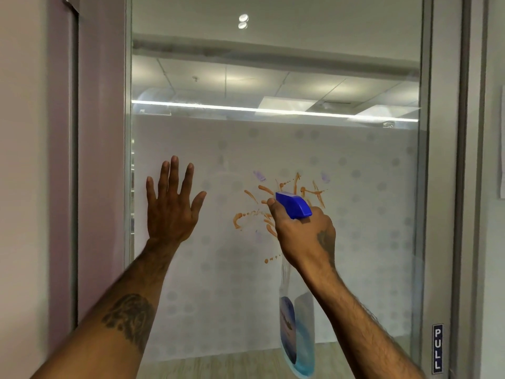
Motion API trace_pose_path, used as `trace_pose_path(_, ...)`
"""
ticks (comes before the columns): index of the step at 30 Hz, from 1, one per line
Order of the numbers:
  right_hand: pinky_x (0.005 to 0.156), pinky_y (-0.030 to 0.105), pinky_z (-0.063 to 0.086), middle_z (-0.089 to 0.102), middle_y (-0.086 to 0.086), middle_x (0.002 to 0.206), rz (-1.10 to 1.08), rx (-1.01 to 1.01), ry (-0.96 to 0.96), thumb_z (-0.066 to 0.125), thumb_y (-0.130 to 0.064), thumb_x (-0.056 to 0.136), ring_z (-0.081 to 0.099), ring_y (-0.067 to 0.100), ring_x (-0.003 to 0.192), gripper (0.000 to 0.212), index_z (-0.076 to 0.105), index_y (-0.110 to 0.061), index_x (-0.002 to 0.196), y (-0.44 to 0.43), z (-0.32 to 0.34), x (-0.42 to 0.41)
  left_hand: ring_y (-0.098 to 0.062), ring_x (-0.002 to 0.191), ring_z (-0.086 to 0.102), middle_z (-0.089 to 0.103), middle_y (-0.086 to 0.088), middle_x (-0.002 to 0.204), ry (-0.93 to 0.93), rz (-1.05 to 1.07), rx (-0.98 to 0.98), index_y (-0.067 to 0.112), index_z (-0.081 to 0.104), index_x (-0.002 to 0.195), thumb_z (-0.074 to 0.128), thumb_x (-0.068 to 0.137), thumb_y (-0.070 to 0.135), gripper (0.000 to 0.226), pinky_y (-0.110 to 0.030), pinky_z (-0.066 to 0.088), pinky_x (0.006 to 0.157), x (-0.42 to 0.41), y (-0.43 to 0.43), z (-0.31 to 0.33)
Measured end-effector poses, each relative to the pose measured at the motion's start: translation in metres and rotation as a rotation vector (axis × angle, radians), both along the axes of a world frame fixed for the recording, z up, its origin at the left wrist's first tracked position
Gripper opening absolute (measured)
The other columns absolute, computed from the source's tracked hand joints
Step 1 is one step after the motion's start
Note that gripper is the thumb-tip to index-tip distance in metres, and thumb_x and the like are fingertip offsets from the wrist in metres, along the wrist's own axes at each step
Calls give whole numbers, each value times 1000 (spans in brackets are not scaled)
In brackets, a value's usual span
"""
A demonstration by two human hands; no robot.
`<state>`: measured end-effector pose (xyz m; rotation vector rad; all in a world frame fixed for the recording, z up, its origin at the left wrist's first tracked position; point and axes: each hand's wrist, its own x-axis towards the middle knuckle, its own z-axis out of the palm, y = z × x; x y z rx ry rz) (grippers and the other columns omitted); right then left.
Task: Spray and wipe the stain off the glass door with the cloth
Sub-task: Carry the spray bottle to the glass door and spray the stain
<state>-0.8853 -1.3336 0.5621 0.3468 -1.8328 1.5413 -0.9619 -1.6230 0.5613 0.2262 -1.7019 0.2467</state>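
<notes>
An orange stain of streaks and dots is smeared across the frosted middle of the glass door. My right hand grips a spray bottle by its blue trigger head, nozzle close to the stain; the clear body with blue liquid hangs below my wrist. My left hand is flat against the glass left of the stain, fingers spread, holding nothing. No cloth is in view.
The door's grey metal frame runs down the right side with a PULL label near the bottom. A pale wall and another frame edge stand at the left. A paper sheet hangs at the far right.
</notes>
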Motion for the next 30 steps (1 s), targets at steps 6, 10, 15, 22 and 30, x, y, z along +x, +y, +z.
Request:
trace_pose_path(6, 50, 23, 46, 50, -12, 54, 60, 0, 61, 70, -49, 84, 54, 11, 52, 42, 41, -31, 60, -7, 4, 0, -29, 159, 6, 6, -9, 172, 17, 7, -10, 25, 11, 164, 21, 101, 64, 74, -56, 6, 125, -2, -2, 0)
trace_pose_path(10, 54, 24, 51, 55, -12, 60, 112, -16, 48, 70, -49, 85, 62, 13, 61, 38, 43, -32, 65, -9, 4, 0, -29, 159, 5, 5, -9, 172, 19, -3, -14, 25, 9, 164, 20, 101, 64, 75, -57, 6, 125, -3, -3, -1)
trace_pose_path(15, 48, 21, 41, 49, -13, 57, 52, 7, 66, 69, -47, 86, 53, 9, 53, 42, 39, -32, 62, -9, 2, 1, -28, 159, 5, 5, -8, 172, 20, -18, -10, 26, 9, 164, 21, 101, 65, 75, -56, 5, 125, -3, -2, -1)
trace_pose_path(22, 55, 25, 50, 56, -6, 60, 64, 12, 36, 73, -49, 82, 62, 17, 61, 39, 43, -31, 65, -8, 0, -3, -29, 159, 6, 6, -9, 172, 15, -8, -7, 25, 11, 164, 21, 101, 64, 75, -58, 8, 125, -2, -2, -1)
trace_pose_path(30, 49, 21, 40, 49, -11, 58, 35, 23, 22, 72, -47, 84, 51, 9, 54, 43, 37, -32, 63, -3, 2, 0, -30, 159, 7, 7, -9, 172, 19, -18, -6, 25, 12, 163, 23, 101, 64, 75, -57, 6, 125, -1, -1, -1)
